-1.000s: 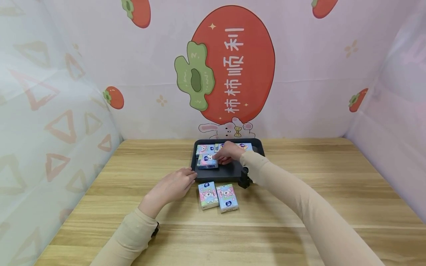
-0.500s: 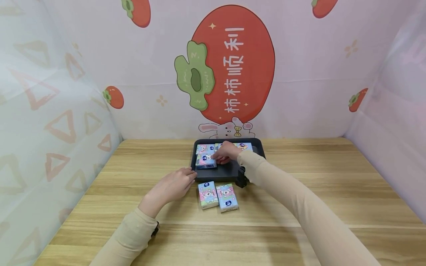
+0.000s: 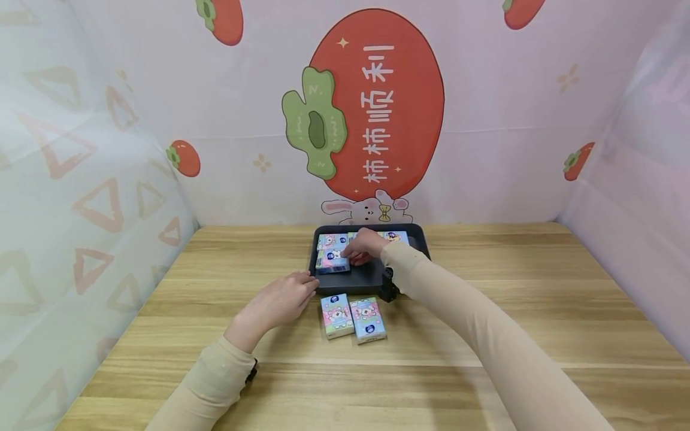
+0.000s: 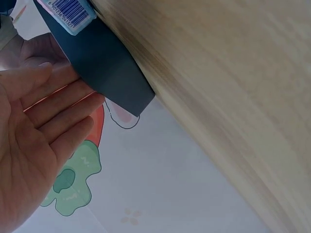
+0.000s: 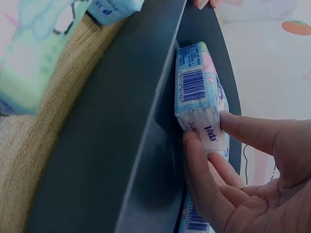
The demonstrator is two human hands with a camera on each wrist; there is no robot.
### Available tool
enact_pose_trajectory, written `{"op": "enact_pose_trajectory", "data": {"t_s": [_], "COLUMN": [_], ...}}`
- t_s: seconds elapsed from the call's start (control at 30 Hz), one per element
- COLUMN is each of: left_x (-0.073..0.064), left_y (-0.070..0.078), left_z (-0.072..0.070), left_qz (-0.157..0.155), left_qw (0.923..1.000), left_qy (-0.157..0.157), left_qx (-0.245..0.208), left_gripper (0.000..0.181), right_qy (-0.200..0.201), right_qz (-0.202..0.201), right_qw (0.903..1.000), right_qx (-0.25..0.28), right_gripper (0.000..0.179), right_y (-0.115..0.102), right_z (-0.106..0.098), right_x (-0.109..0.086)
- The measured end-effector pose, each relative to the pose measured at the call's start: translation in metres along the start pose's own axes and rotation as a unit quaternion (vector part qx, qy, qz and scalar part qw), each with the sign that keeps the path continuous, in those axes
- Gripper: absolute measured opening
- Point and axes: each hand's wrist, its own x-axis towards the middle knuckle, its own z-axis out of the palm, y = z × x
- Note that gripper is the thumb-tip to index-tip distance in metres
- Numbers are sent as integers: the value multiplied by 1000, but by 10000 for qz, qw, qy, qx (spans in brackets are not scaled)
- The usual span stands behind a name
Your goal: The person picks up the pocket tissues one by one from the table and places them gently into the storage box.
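Observation:
Inside the dark tray (image 3: 366,280), a blue-and-pink tissue pack (image 3: 330,262) lies at the left, in front of another tissue pack (image 3: 329,240). My right hand (image 3: 363,246) pinches its right end; in the right wrist view the thumb (image 5: 250,133) is at the top edge and the fingers (image 5: 197,162) at the end face. My left hand (image 3: 283,298) has its fingertips at the tray's front left corner. Its fingers (image 4: 65,116) are fairly straight along the tray wall in the left wrist view.
Two more tissue packs, a left one (image 3: 337,317) and a right one (image 3: 369,322), lie on the wooden table (image 3: 302,383) before the tray. Further packs (image 3: 398,237) line the tray's back, partly hidden by my right hand. A printed backdrop (image 3: 242,90) stands behind.
My right hand and the tissue pack have shifted slightly left within the tray, toward its left wall. The left hand has stayed at the tray's corner.

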Motion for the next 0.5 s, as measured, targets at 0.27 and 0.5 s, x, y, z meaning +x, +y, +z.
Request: {"op": "enact_pose_trajectory", "data": {"t_s": [0.27, 0.5], "left_x": [0, 0], "left_y": [0, 1], "left_z": [0, 0], "left_qz": [15, -12], "left_qw": [10000, 10000], "left_qy": [26, -12], "left_qx": [-8, -8], "left_gripper": [26, 27], "right_qy": [27, 27], "right_qz": [25, 30], "right_qw": [9997, 9994], "right_qx": [256, 337], "right_gripper": [27, 28], "right_y": [1, 0], "right_z": [3, 4], "right_x": [3, 0]}}
